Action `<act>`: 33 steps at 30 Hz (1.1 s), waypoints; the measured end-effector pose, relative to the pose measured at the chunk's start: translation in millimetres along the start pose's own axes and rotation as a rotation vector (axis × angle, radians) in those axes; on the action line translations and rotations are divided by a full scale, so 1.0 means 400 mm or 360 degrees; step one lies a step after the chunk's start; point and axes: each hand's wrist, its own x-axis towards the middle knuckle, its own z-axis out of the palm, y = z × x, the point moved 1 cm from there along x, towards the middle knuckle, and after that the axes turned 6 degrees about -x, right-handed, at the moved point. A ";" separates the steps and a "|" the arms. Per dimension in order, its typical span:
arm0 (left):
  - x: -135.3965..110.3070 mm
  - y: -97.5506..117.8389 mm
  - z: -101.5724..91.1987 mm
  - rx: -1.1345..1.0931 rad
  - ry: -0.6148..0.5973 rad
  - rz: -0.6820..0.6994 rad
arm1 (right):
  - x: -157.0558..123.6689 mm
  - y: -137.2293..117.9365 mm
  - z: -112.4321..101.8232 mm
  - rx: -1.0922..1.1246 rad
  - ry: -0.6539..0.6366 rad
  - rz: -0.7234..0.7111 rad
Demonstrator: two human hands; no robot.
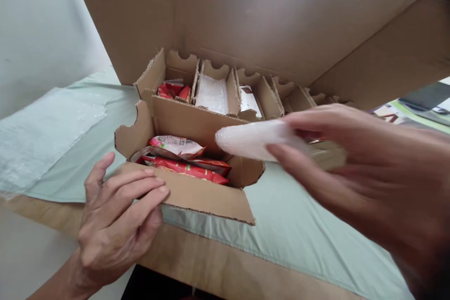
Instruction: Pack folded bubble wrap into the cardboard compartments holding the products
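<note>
My left hand [123,215] lies with its fingers outstretched on the front flap of a small cardboard box [207,199]. Inside that box are red and white snack packets [186,168], lying on one another. Over the box's right end my right hand [337,159] grips a roll of bubble wrap [249,140] between thumb and fingers. The hand and the near end of the roll are blurred, and whether anything is wrapped inside cannot be seen.
Behind stands a row of cardboard compartments [216,70] holding a red packet [172,90], bubble wrap [213,93] and a white item [249,101]. A large cardboard panel [253,18] rises at the back. More bubble wrap [49,126] lies left on the green cloth [291,215].
</note>
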 end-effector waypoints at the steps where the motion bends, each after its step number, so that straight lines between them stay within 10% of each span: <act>1: 0.000 -0.002 0.002 -0.0008 0.0003 -0.0016 | 0.033 -0.022 0.036 -0.0131 -0.0023 -0.0130; 6: -0.008 -0.002 0.007 -0.0058 0.0020 -0.0066 | 0.117 -0.087 0.158 -0.0479 -0.0436 -0.0285; 27: -0.017 0.001 0.013 -0.0080 0.0117 -0.0035 | 0.140 -0.102 0.277 -0.0597 -0.1079 -0.0216; 33: -0.028 0.006 0.012 0.0083 0.0279 -0.0049 | 0.125 -0.097 0.241 -0.0808 -0.1286 -0.0399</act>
